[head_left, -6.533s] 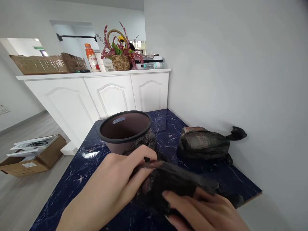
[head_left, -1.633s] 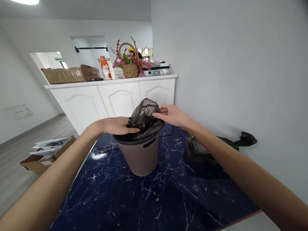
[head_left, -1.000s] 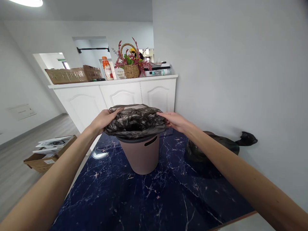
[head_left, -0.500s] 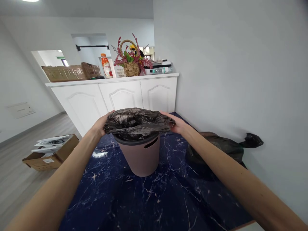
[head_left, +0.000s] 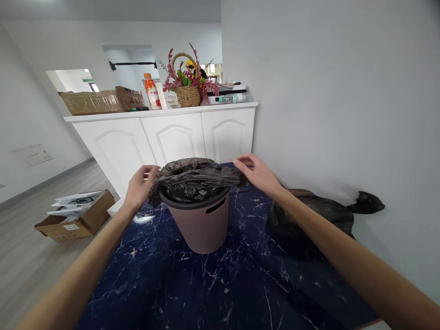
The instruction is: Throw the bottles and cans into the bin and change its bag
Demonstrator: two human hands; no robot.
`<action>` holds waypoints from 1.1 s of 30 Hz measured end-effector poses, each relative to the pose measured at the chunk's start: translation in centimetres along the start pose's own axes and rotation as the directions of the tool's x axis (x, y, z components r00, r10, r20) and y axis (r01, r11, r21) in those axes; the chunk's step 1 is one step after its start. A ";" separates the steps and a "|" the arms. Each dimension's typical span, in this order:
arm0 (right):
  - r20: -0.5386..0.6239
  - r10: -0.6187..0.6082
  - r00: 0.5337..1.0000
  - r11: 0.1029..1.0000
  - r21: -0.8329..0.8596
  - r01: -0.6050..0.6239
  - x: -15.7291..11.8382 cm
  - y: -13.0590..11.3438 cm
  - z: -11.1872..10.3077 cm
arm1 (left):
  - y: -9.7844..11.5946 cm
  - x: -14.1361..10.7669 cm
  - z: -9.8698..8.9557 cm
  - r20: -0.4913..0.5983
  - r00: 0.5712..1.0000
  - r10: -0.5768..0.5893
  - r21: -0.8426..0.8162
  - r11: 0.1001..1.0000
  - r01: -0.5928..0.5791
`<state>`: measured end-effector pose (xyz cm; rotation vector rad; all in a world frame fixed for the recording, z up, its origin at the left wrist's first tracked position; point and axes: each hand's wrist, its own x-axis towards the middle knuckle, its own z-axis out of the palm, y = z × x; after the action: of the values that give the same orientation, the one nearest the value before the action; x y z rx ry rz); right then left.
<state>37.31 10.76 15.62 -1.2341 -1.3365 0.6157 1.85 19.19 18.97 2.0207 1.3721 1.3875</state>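
A mauve trash can [head_left: 201,229] with a dark rim and a slot handle stands upright on the blue marbled tabletop [head_left: 213,293]. Over its mouth lies a black trash bag [head_left: 192,188], partly sunk inside, its loose edge bunched across the opening and hanging past both sides of the rim. My left hand [head_left: 140,185] is at the bag's left edge, fingers loosely bent and apart; whether a fingertip still touches the plastic I cannot tell. Just above the bag's right end, my right hand [head_left: 258,175] is open, fingers curved, with nothing visible in it.
A tied black bag [head_left: 312,206] lies at the right against the wall. Behind stands a white cabinet [head_left: 178,133] bearing a flower basket [head_left: 188,96], an orange-capped bottle [head_left: 152,91], a clear bottle [head_left: 232,98] and a cardboard box [head_left: 92,101]. An open carton [head_left: 79,220] sits on the floor, left.
Both hands were gripping the bag's sides above the can; the fingers have since loosened and lifted off. The bag's near edge has risen and bunched, showing more of the lined opening.
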 end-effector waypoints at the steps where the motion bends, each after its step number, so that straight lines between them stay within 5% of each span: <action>1: 0.063 -0.138 0.988 0.989 -0.047 0.141 -0.9 -1.2 -0.4 | 0.5 -0.7 -0.5 -0.024 0.999 0.048 -0.020 0.999 -0.049; 5: 0.321 -0.500 0.804 0.781 -0.233 0.579 -4.5 -3.9 -1.1 | 2.3 -4.4 -1.7 0.044 0.947 0.317 -0.012 0.949 -0.317; 10: 0.251 -0.699 0.669 0.587 -0.333 0.738 -6.9 -3.2 -0.6 | 3.6 -8.6 -1.8 0.047 0.816 0.576 0.068 0.813 -0.578; 15: 0.293 -0.722 0.627 0.520 -0.368 0.771 -8.1 -2.0 -0.7 | 3.8 -11.1 -2.4 -0.018 0.722 0.692 0.094 0.720 -0.688; 21: 0.597 -0.471 0.650 0.576 -0.350 0.739 -8.5 -0.1 -1.0 | 2.2 -12.3 -2.9 0.476 0.632 0.611 0.120 0.667 -0.735; 23: 0.559 -0.440 0.702 0.627 -0.368 0.686 -8.6 -0.5 -1.1 | 1.9 -12.7 -2.8 0.463 0.673 0.577 0.145 0.700 -0.699; 26: 0.305 -0.502 0.809 0.734 -0.346 0.585 -8.8 -2.0 -1.1 | 1.8 -12.9 -2.3 0.132 0.845 0.519 0.164 0.829 -0.535; 28: 0.145 -0.548 0.824 0.766 -0.309 0.564 -8.5 -3.2 -0.8 | 1.8 -12.5 -1.5 -0.040 0.908 0.417 0.110 0.905 -0.411; 30: 0.106 -0.563 0.820 0.781 -0.255 0.569 -8.0 -4.0 -0.2 | 1.7 -11.7 -0.6 -0.047 0.947 0.319 0.007 0.948 -0.319; 33: 0.207 -0.465 0.861 0.879 -0.004 0.476 -6.7 -4.1 0.5 | 1.3 -10.2 1.0 0.109 0.976 0.187 -0.139 0.975 -0.171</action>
<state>34.24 3.61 16.72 -0.8493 -1.7622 0.3569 2.81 10.21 14.03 2.1473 1.0437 1.3626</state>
